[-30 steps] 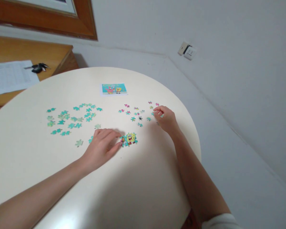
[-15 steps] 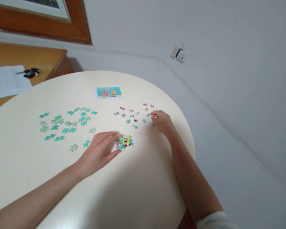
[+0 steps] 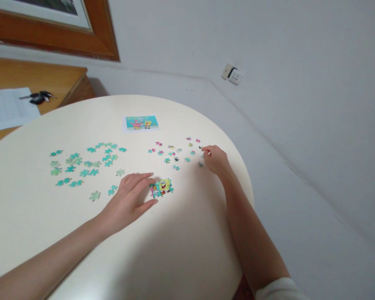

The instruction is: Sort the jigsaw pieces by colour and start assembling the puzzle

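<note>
Around the left end of a joined block of puzzle pieces (image 3: 165, 186), showing a yellow cartoon face, lies my left hand (image 3: 133, 193). Its thumb and fingers are spread, touching or nearly touching the block's upper and lower edges; nothing is gripped. My right hand (image 3: 218, 160) is at the right end of the loose colourful puzzle pieces (image 3: 187, 159), fingers curled and forefinger pointing left. A small dark-marked puzzle piece (image 3: 200, 147) lies by that fingertip. Whatever the curled fingers may hold is hidden.
Several green and teal puzzle pieces (image 3: 84, 172) are scattered on the left of the round white table (image 3: 187, 250). A reference picture card (image 3: 142, 123) lies toward the back. Keys (image 3: 39, 97) and paper (image 3: 9, 109) rest on a wooden desk; the wall (image 3: 300, 104) borders the table's right.
My right hand has shifted slightly right, uncovering pieces near its fingertips. My left hand keeps its place by the joined block. The whole view has tilted a little.
</note>
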`<state>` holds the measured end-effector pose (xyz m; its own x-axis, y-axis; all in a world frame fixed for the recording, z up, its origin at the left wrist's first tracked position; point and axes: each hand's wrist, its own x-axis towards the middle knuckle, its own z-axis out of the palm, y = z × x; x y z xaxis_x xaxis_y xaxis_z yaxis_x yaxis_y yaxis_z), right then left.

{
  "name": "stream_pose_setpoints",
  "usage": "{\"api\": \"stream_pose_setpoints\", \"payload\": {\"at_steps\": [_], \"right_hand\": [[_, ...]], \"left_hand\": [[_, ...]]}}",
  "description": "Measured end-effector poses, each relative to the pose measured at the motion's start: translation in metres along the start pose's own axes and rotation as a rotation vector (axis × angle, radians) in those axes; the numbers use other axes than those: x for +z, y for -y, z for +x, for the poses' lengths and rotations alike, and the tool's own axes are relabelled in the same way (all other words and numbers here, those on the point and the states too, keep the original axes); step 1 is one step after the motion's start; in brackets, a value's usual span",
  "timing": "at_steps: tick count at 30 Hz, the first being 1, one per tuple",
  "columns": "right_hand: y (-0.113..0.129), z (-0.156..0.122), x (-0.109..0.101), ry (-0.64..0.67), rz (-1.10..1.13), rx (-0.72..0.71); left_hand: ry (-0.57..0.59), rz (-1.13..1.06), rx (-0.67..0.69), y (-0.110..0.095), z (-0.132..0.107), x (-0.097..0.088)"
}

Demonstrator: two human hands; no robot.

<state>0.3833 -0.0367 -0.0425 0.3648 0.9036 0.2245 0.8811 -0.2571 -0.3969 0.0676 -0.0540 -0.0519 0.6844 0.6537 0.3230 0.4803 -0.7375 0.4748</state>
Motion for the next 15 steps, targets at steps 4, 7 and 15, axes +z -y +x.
{"api": "stream_pose_setpoints", "payload": {"at_steps": [4,7,15], "right_hand": [[0.005,-0.002,-0.004,0.041,-0.045,0.037],[0.008,-0.002,-0.007,0.085,-0.095,0.046],[0.014,-0.003,-0.005,0.146,-0.122,0.019]], "left_hand": [[0.024,0.002,0.004,-0.001,0.0,-0.001],[0.014,0.021,0.006,0.0,0.0,0.0],[0.003,0.032,-0.011,0.002,-0.002,0.003]]}}
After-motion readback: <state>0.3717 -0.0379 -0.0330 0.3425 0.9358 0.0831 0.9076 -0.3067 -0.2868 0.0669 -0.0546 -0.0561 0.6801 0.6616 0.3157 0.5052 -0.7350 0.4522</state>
